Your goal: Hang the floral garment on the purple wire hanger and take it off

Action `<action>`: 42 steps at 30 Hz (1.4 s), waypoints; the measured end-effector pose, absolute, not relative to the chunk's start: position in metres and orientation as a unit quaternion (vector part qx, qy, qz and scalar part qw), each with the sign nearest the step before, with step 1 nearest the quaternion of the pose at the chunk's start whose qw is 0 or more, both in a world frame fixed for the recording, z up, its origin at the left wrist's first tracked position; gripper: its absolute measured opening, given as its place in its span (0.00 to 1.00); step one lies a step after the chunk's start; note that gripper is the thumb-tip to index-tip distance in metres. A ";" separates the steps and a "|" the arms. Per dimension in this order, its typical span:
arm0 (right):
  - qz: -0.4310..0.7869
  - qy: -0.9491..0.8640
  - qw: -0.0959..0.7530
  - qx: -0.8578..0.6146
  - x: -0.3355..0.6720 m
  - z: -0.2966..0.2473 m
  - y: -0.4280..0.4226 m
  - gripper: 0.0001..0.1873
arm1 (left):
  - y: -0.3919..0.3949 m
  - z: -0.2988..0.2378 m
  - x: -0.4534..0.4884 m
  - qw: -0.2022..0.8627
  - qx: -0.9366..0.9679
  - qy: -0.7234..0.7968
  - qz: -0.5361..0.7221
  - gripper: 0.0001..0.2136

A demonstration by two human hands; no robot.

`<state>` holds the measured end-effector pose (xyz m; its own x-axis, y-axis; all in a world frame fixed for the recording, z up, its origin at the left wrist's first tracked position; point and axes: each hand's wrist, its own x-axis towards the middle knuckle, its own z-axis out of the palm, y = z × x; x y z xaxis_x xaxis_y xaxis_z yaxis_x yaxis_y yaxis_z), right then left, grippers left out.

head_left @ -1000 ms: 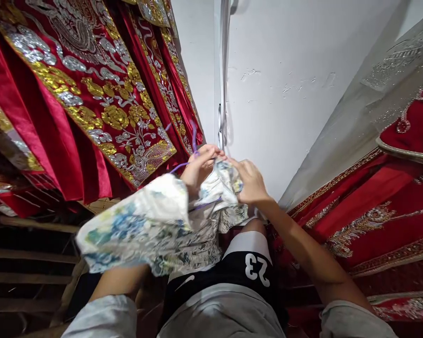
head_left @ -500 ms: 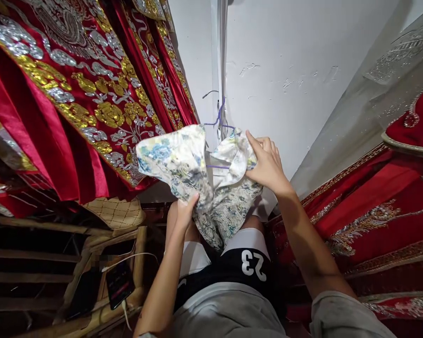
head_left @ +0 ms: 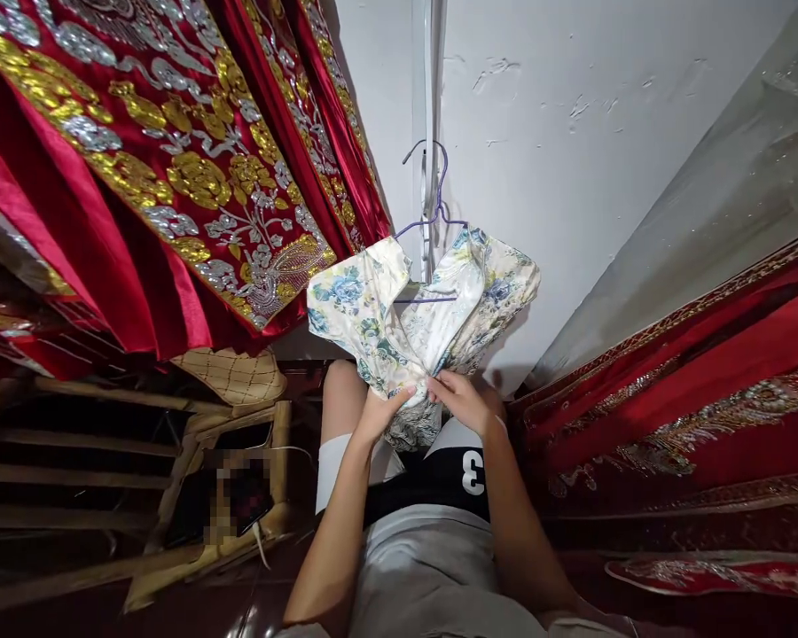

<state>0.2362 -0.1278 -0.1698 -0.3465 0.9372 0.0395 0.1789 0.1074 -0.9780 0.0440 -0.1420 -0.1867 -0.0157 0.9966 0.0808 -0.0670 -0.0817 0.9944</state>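
A person's left hand (head_left: pixel 380 412) and right hand (head_left: pixel 464 403) pinch the lower neckline of a floral garment (head_left: pixel 346 301) on a purple hanger (head_left: pixel 442 190) before their knees (head_left: pixel 343 390), apparently straightening it, which calls for a light, even grip.

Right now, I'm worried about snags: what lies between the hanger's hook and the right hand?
In the head view: the hanger's lower part and the floral shirt.

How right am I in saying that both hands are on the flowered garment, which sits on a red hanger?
Not quite: the hanger is purple, not red, as the head view shows. The left hand and right hand are indeed on the flowered garment.
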 end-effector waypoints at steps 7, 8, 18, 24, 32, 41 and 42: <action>0.504 -0.642 0.416 -0.402 0.231 -0.161 -0.135 0.19 | -0.143 -0.195 0.031 0.422 0.491 0.509 0.568 0.34; 0.501 -0.631 0.426 -0.411 0.232 -0.160 -0.136 0.18 | -0.142 -0.198 0.030 0.362 0.472 0.540 0.596 0.33; 0.588 -0.578 0.396 -0.404 0.212 -0.166 -0.139 0.20 | -0.153 -0.208 0.075 0.138 0.667 0.485 0.549 0.05; 0.557 -0.534 0.480 -0.417 0.225 -0.116 -0.115 0.18 | -0.144 -0.202 0.075 0.166 0.705 0.467 0.508 0.09; 0.492 -0.516 0.598 -0.367 0.222 0.004 -0.047 0.15 | -0.141 -0.184 0.064 0.136 0.827 0.452 0.305 0.08; 0.429 -0.595 0.584 -0.349 0.219 -0.005 -0.080 0.17 | -0.086 -0.038 0.065 0.078 0.729 0.378 0.565 0.15; 0.420 -0.603 0.582 -0.349 0.220 -0.004 -0.079 0.17 | -0.080 -0.023 0.068 0.062 0.739 0.368 0.562 0.12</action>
<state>0.2196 -0.0790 -0.0036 -0.0790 0.9090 0.4092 -0.0682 0.4046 -0.9119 0.0682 -0.0799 -0.0235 0.0986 0.6127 0.7841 0.4737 -0.7218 0.5045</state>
